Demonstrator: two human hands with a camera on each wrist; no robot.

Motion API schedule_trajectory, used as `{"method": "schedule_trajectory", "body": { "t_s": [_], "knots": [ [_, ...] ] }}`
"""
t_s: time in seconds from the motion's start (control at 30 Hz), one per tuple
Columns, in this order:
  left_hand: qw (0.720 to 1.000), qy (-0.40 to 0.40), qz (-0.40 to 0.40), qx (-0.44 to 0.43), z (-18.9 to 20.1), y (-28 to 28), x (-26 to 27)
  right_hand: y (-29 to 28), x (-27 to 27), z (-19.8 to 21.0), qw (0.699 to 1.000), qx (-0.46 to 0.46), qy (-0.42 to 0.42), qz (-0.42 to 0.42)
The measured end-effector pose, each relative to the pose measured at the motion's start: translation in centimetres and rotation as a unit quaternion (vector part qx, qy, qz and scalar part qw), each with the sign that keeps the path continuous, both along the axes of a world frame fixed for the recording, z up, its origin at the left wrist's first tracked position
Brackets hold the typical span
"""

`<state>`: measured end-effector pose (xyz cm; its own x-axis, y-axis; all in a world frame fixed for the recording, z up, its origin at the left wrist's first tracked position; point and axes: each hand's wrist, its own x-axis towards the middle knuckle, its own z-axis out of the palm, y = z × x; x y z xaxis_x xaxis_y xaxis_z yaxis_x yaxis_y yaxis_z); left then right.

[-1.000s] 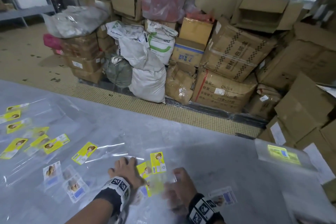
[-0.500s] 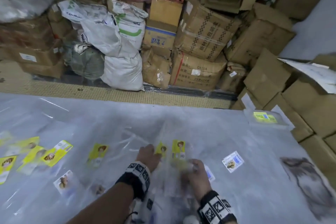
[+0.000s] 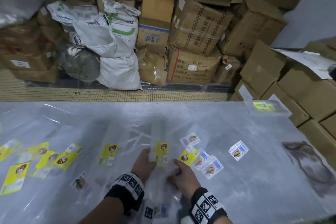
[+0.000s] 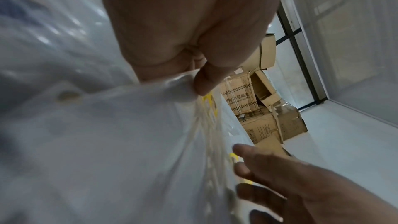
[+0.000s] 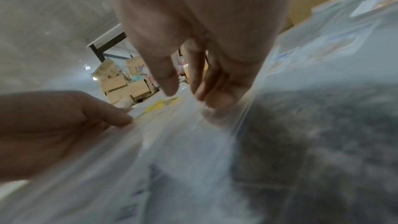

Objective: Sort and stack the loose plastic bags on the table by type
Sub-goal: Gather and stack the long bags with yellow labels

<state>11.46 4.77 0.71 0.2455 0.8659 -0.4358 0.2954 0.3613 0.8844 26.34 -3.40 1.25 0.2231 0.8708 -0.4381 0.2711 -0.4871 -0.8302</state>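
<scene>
Left hand [image 3: 143,163]: thumb and fingers pinch the bag stack [image 3: 161,151] at its left edge.
Right hand [image 3: 183,174]: loose, fingertips resting on the bag stack's right side.
Bag stack: mid-tabletop [image 3: 263,169], yellow label up.
Loose: yellow-label bags [image 3: 70,155] left, blue-label bags [image 3: 238,150] right.

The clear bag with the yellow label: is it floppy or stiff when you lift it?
Probably floppy: the bag wrinkles where the left hand pinches it. Likely very light, being thin film. Perhaps slippery; it looks glossy.
</scene>
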Motion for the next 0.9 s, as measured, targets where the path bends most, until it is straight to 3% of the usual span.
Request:
{"method": "schedule_trajectory", "body": {
  "t_s": [0.1, 0.2, 0.3, 0.43, 0.6, 0.73, 0.9],
  "knots": [
    [0.998, 0.045, 0.000, 0.032, -0.5, -0.3, -1.2, 0.8, 0.9, -0.8, 0.992, -0.006, -0.118, -0.034],
    [0.998, 0.039, 0.021, 0.049, -1.0, -0.6, -1.5, 1.7, 2.8, -1.3, 0.947, -0.025, -0.300, -0.110],
    [0.997, 0.031, 0.039, 0.054, -1.0, -0.9, -1.5, 2.1, 3.9, -0.9, 0.928, -0.119, -0.318, -0.157],
    [0.998, 0.015, 0.044, 0.039, -1.3, -1.4, -1.7, 2.4, 3.7, -1.5, 0.915, -0.140, -0.359, -0.118],
    [0.999, 0.010, 0.039, 0.030, -2.2, -1.8, -1.9, 2.5, 4.7, -1.6, 0.940, -0.117, -0.296, -0.121],
    [0.999, -0.017, 0.045, 0.024, -1.9, -2.0, -1.9, 2.1, 5.0, -1.0, 0.974, -0.004, -0.150, -0.168],
    [0.994, -0.079, 0.078, 0.012, -0.5, -2.0, -2.0, 2.3, 5.4, 0.0, 0.974, 0.116, 0.015, -0.196]
  ]
}}
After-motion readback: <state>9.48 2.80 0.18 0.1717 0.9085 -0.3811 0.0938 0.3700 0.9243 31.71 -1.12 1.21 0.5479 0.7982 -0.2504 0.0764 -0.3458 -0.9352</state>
